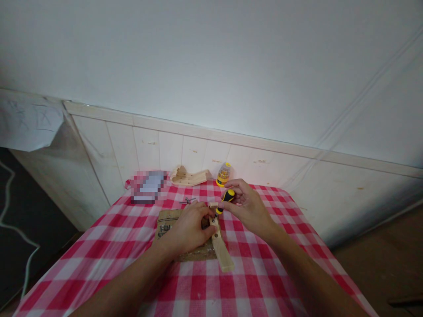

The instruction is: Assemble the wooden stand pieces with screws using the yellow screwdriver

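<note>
Our bare forearms (145,268) reach over a desk (254,299) draped in red-and-white checked cloth (198,288). Our left hand (193,226) has its grip closed on a long, pale wooden piece (223,255) with dark holes, lying partly over a brown printed bag (165,219); our right hand (249,207) pinches a short yellow-and-black screwdriver (228,195) in a nearly closed grip, its tip down by the wood. Behind stands a clear, yellow-based bottle (223,176)

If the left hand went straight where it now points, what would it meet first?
Probably the long wooden piece, which the left hand seems to touch; the screwdriver is close by, but depth is unclear.
</note>
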A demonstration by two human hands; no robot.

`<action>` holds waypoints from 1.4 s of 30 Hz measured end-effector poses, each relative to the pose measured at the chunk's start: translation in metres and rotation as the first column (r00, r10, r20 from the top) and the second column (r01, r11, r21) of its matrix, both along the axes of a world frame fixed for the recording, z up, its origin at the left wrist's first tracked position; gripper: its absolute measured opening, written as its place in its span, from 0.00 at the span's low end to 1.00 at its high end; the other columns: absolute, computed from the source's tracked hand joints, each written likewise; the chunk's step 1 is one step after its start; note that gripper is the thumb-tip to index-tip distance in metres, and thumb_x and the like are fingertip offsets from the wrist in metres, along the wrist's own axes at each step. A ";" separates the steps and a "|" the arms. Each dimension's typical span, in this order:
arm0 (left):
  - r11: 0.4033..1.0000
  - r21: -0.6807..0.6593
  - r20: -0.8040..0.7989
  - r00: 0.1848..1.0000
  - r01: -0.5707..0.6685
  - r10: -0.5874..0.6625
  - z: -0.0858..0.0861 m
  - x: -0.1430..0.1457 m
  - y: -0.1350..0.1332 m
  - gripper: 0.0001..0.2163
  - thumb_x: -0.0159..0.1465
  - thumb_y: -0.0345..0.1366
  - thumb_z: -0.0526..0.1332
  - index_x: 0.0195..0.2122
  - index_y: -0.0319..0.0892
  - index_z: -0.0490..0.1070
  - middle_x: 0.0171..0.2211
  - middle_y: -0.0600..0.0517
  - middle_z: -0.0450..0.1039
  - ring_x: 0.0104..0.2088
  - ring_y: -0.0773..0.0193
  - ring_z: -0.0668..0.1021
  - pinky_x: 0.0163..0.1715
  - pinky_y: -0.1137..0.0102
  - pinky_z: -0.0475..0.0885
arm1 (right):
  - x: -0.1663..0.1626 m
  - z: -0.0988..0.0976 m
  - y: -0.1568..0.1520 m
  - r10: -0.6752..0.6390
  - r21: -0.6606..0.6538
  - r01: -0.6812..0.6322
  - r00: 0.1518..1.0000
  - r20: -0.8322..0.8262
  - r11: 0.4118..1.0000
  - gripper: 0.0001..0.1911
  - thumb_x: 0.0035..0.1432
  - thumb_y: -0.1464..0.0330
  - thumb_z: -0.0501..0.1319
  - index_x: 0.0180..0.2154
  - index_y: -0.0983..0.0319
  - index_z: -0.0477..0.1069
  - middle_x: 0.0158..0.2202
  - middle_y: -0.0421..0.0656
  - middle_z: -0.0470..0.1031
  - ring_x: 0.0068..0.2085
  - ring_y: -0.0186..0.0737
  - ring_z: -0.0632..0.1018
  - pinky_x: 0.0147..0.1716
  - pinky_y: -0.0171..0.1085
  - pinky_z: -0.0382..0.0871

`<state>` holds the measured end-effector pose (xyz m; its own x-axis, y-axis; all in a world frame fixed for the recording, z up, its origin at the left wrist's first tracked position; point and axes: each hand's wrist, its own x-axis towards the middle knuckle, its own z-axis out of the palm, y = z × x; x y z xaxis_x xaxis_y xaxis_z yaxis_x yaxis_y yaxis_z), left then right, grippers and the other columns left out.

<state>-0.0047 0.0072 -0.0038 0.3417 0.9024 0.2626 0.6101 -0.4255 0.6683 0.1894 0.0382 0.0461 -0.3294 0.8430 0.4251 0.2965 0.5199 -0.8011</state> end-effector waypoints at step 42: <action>1.000 0.009 0.003 1.000 -0.012 0.012 -0.004 0.000 0.002 0.04 0.58 0.35 0.68 0.34 0.43 0.76 0.35 0.50 0.76 0.36 0.58 0.76 0.38 0.65 0.67 | -0.001 -0.008 0.002 -0.040 0.092 0.035 0.998 0.048 0.995 0.18 0.58 0.55 0.71 0.43 0.58 0.71 0.35 0.40 0.77 0.34 0.39 0.78 0.32 0.37 0.73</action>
<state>-0.0049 0.0091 -0.0073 0.3301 0.9040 0.2716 0.6129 -0.4241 0.6667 0.1882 0.0407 0.0376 -0.3208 0.8138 0.4845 0.3551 0.5776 -0.7350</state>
